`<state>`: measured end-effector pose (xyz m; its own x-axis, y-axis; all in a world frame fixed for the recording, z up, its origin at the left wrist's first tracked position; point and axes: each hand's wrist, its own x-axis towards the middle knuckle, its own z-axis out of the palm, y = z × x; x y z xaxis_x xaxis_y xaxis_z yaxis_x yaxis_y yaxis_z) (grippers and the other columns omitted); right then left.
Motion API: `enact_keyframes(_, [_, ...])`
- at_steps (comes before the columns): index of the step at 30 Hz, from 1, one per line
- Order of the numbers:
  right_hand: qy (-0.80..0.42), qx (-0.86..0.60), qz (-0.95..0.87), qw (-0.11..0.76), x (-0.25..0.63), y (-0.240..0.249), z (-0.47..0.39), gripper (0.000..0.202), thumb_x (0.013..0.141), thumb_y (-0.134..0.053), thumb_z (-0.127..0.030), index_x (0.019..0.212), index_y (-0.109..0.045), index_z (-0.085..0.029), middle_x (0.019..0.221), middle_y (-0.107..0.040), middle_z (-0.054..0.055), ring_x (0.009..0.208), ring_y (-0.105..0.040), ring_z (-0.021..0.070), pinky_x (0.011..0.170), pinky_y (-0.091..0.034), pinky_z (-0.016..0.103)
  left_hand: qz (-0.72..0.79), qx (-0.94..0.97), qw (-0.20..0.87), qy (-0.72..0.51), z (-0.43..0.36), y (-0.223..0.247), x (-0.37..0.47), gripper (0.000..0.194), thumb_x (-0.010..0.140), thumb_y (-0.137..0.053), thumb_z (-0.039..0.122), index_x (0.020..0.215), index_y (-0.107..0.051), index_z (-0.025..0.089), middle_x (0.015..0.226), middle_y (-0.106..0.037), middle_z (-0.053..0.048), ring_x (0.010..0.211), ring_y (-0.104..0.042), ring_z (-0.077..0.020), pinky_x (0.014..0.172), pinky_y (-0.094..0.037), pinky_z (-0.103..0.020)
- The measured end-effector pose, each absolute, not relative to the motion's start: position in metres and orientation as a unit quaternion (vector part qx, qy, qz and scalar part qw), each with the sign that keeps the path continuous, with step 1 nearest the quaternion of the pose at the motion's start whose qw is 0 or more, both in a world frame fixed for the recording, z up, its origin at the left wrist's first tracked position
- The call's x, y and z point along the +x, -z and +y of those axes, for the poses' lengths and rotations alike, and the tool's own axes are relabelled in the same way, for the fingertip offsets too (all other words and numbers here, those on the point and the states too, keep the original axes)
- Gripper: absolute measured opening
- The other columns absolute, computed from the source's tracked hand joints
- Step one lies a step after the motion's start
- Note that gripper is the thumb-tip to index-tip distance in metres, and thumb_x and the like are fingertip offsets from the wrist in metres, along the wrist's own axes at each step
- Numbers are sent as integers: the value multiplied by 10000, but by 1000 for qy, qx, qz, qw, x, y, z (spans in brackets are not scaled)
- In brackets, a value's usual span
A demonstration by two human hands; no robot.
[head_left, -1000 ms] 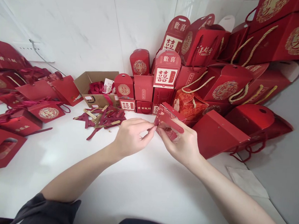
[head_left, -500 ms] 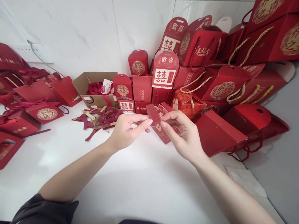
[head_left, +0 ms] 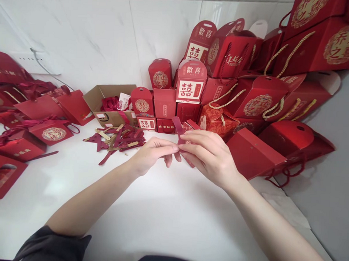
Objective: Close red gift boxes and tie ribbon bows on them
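A dark red strip (head_left: 178, 127) stands up between my fingertips at the centre of the view, its lower part hidden by them. My left hand (head_left: 154, 154) pinches at the strip's lower end with thumb and forefinger. Over the strip's right side lie the bent fingers of my right hand (head_left: 210, 155), their tips touching those of my left hand. Behind my right hand a small patterned red box (head_left: 192, 125) rests on the table, mostly covered. Left of my hands lies a pile of dark red and gold strips (head_left: 118, 139).
Stacked red gift boxes (head_left: 254, 97) with rope handles fill the back right. An open cardboard box (head_left: 104, 121) holds red ribbon. More red boxes (head_left: 18, 143) stand at the left on the white table (head_left: 158, 223), and a tiled wall rises behind.
My right hand has turned over, its fingers now covering much of the strip and the small box. The strip is more upright, and my left hand has shifted slightly right.
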<state>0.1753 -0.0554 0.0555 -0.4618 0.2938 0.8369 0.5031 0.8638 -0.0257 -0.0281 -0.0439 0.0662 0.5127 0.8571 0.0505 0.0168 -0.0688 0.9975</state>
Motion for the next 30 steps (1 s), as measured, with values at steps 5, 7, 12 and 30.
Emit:
enact_keyframes(5, [117, -265, -815, 502, 195, -78, -68, 240, 845, -677, -177, 1064, -665, -276, 1063, -721, 44, 994, -680, 237, 874, -563, 421, 378, 698, 488, -364, -40, -59, -25, 219, 844, -640, 343, 915, -722, 154, 802, -710, -62, 579, -596, -114, 546, -526, -252])
enact_keyframes(7, [138, -325, -763, 542, 206, -86, -74, 220, 826, -706, -211, 1027, -694, -300, 988, -719, 50, 868, -695, 234, 749, -582, 393, 406, 726, 422, -361, -36, -55, -23, 280, 842, -636, 378, 1014, -689, 162, 855, -708, -60, 612, -613, -124, 569, -536, -261])
enact_keyframes(12, [24, -437, -675, 595, 225, -100, -83, 190, 828, -701, -247, 1012, -689, -293, 885, -736, 10, 781, -719, 224, 634, -598, 358, 425, 802, 223, -354, -20, -54, -6, 317, 902, -543, 384, 1162, -590, 210, 861, -668, -12, 651, -593, -115, 650, -493, -266])
enact_keyframes(30, [16, -442, -728, 524, 227, -95, -69, 168, 860, -654, -206, 1017, -695, -251, 932, -760, -21, 870, -737, 179, 770, -617, 286, 409, 876, 140, -213, 2, -63, -14, 308, 821, -448, 139, 1027, -668, 201, 1108, -613, -51, 973, -618, -180, 799, -494, -281])
